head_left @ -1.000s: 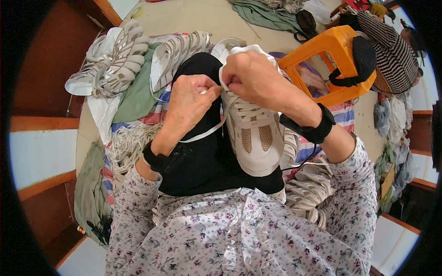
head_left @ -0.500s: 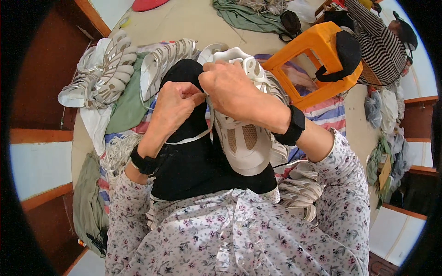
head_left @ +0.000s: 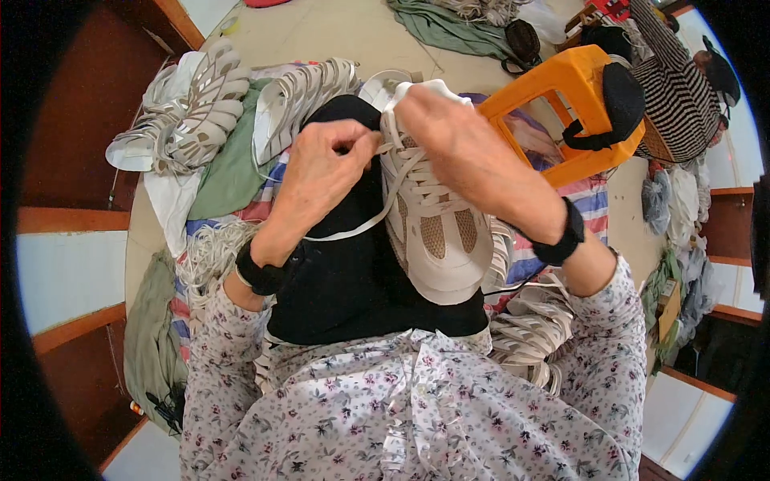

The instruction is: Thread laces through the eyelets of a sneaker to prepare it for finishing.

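Observation:
A cream shoe upper (head_left: 451, 268) with tan mesh panels lies toe toward me on the black cloth (head_left: 345, 280) across my lap. Flat white lacing crosses its middle. My left hand (head_left: 330, 164) is closed in a pinch at the upper's left edge, on a white shoelace (head_left: 353, 234) whose slack loops down over the cloth. Over the collar end, my right hand (head_left: 469, 148) is curled with the back of the hand upward. Its fingertips are hidden, so what they grip cannot be made out.
Stacked uppers (head_left: 204, 112) lie at the far left, with another row (head_left: 305, 100) beside them. Loose laces (head_left: 212, 260) pile at my left. An orange stool (head_left: 553, 104) with a black cap (head_left: 624, 104) stands at right. Beyond it sits a person in stripes (head_left: 674, 96).
My right hand has shifted right and slightly up, uncovering more of the upper's lacing. The left hand has moved a little right, still pinching. The whole view has shifted slightly.

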### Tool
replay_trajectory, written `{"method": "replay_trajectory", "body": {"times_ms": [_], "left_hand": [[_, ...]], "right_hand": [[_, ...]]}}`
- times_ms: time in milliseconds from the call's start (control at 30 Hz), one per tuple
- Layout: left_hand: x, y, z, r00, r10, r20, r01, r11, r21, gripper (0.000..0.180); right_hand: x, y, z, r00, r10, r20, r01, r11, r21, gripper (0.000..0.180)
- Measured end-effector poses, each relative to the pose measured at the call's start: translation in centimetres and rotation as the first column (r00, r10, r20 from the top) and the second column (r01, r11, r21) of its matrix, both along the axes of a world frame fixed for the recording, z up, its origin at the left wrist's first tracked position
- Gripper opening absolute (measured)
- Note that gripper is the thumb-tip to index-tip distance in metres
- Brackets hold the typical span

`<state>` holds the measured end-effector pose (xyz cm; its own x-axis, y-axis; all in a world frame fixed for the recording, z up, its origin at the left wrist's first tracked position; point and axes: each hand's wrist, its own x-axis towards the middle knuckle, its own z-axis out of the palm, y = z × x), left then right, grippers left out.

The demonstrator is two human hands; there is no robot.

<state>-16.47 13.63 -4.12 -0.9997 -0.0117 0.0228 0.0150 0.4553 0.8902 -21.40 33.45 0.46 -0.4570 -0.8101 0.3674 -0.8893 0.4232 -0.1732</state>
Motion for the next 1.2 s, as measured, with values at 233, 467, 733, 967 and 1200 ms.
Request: {"method": "replay_trajectory", "body": {"times_ms": [233, 467, 733, 967, 1200], "left_hand": [[-3.2, 2.9, 1.4, 0.875, -0.112, -0.471, 0.13, 0.991, 0.006, 0.017], [-5.1, 4.8, 2.0, 0.886, -0.334, -0.322, 0.259, 0.932, -0.256, 0.018], [-5.5, 4.8, 3.6, 0.863, -0.505, -0.015, 0.504, 0.859, 0.086, 0.015], [-3.6, 3.5, 4.6, 0.872, -0.481, 0.092, 0.463, 0.871, 0.166, 0.017], [-3.4, 3.8, 4.3, 0.883, -0.469, -0.02, 0.469, 0.881, 0.056, 0.024]], "right_hand": [[-2.1, 7.9, 7.9, 0.791, -0.208, 0.576, 0.497, 0.767, -0.406, 0.011], [3.0, 8.2, -0.4, 0.334, 0.539, 0.773, 0.701, 0.406, -0.586, 0.012], [4.9, 3.8, -3.5, 0.44, 0.37, 0.818, 0.766, 0.321, -0.557, 0.008], [5.5, 3.3, -3.0, 0.446, 0.276, 0.851, 0.739, 0.423, -0.525, 0.006], [5.4, 3.6, -3.6, 0.434, 0.244, 0.867, 0.753, 0.431, -0.498, 0.008]]}}
